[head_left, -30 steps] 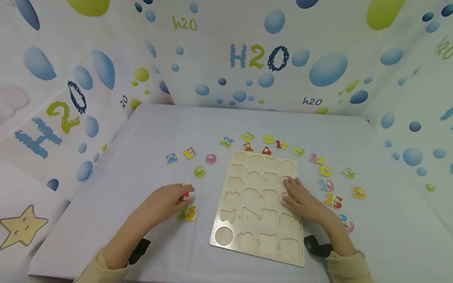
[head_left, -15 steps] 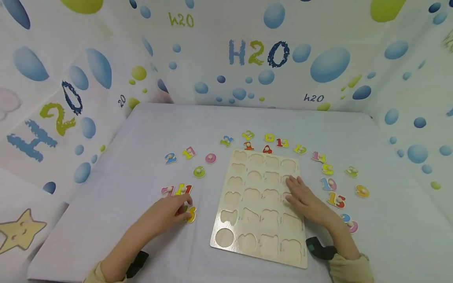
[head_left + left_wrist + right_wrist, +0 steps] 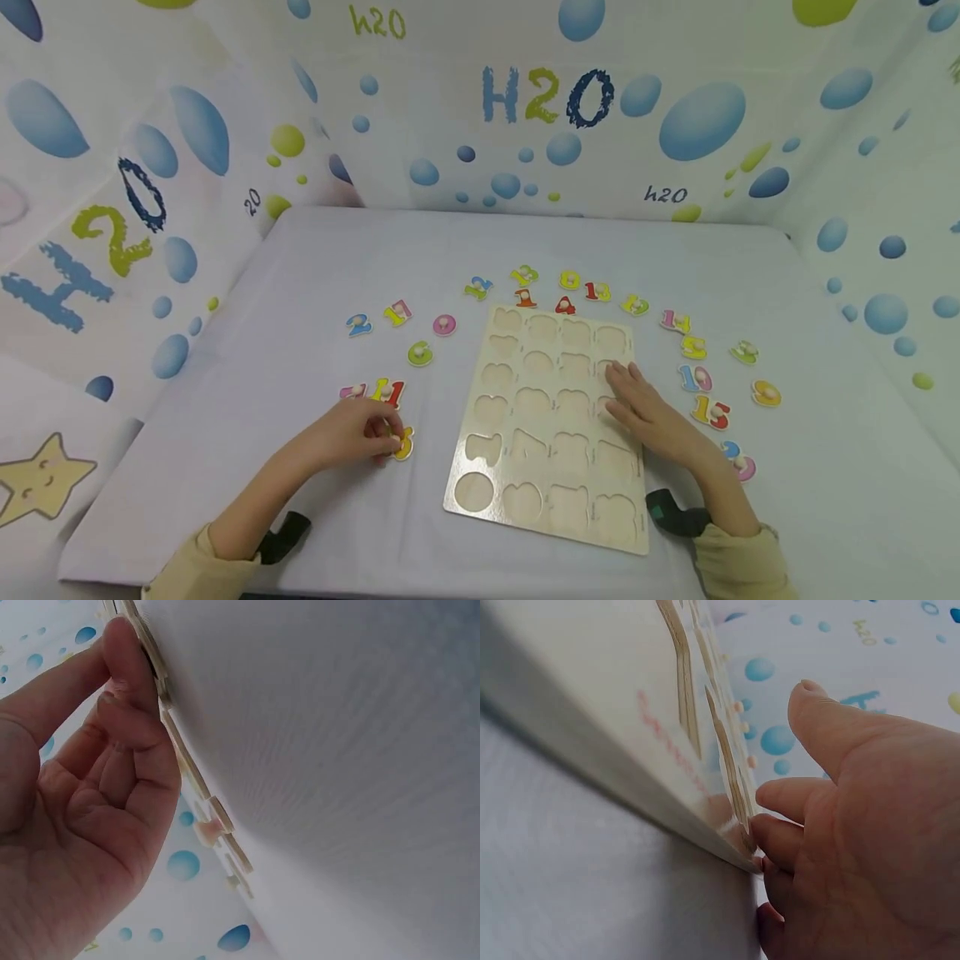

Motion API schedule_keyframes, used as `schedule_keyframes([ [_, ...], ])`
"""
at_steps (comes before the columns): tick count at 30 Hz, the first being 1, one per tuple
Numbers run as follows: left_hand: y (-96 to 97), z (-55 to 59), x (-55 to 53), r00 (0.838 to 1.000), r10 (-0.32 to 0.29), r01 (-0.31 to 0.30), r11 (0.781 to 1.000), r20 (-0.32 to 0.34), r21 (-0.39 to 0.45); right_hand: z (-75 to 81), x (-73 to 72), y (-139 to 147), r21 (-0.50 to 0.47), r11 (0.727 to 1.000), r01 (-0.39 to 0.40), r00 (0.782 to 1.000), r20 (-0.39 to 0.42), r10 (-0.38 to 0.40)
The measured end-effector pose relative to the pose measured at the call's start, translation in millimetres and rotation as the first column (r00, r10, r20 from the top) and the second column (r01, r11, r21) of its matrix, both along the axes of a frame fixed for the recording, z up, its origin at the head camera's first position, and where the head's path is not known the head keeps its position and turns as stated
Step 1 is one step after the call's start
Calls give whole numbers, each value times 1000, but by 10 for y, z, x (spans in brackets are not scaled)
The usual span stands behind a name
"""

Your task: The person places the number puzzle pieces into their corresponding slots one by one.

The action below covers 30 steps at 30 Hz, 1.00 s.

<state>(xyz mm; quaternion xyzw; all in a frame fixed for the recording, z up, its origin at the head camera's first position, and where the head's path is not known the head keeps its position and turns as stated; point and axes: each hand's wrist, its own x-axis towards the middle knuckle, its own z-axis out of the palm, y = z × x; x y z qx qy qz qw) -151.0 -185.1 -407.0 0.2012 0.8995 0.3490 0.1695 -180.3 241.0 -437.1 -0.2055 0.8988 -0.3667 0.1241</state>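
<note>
In the head view, my left hand pinches the number 16 puzzle piece, whose orange 6 shows past the fingertips while the green 1 is mostly covered. Thumb and fingertip come together against that piece, seen edge-on close to the white cloth, in the left wrist view. My right hand rests with extended fingers on the right edge of the pale wooden puzzle board. The board has rows of shallow number-shaped recesses, with no pieces in those that show. Some recesses lie under the right fingers.
A number 11 piece and a pink piece lie just beyond the left hand. Further left are a blue 2 and a green 6. Right of the board lie a 15, a 10 and several others.
My left hand has moved from over the number 11 piece toward me onto the number 16 piece and now pinches it. The right hand stays on the board.
</note>
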Motion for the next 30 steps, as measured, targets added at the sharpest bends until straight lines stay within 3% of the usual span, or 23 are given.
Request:
schedule_keyframes([
  [6,-2,19,-10,999,20,-21,999,39,29,19,-7,-4,-11,1000,-3,1000,3,3],
  [17,74,43,24,999,36,-35,997,-2,69,-3,5,7,-7,1000,-3,1000,3,3],
  [20,221,115,57,999,26,-23,992,-24,121,-4,12,25,-6,1000,-1,1000,5,1],
  [25,576,251,49,997,-52,60,979,-50,193,13,8,39,-6,1000,1,1000,0,-1],
  [30,992,259,42,992,-117,126,970,-57,210,16,-12,17,-12,1000,-3,1000,-1,3],
])
